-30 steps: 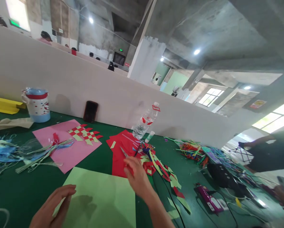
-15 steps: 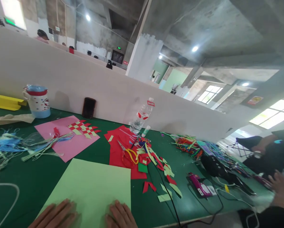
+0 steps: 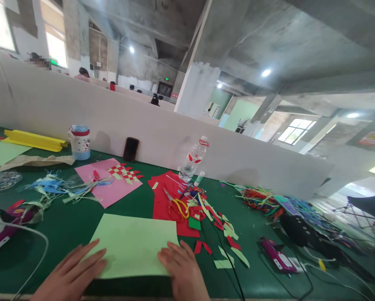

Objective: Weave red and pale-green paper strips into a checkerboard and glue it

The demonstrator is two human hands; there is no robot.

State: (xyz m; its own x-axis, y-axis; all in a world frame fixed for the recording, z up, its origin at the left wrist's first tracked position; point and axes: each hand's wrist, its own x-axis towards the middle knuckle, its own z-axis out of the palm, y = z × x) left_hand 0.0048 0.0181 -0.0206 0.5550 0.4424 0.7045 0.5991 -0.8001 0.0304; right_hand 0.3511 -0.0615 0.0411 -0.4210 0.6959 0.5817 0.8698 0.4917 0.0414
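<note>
A light green sheet of paper lies flat on the green table before me. My left hand rests at the sheet's left edge, fingers stretched and spread. Over the right edge lies my right hand, its fingers apart and touching the paper. Beyond the sheet are red paper and yellow-handled scissors. Strips of red and pale green paper are scattered to the right. On a pink sheet sits a red and pale green woven paper piece.
A water bottle, a glue stick, a phone and a blue-white cup stand along the partition. Purple devices with cables lie on both sides. Bundles of coloured strips are at right.
The view has shifted left and both hands have come further into it. The green sheet's near edge now shows. A person's hand at far right has left the view.
</note>
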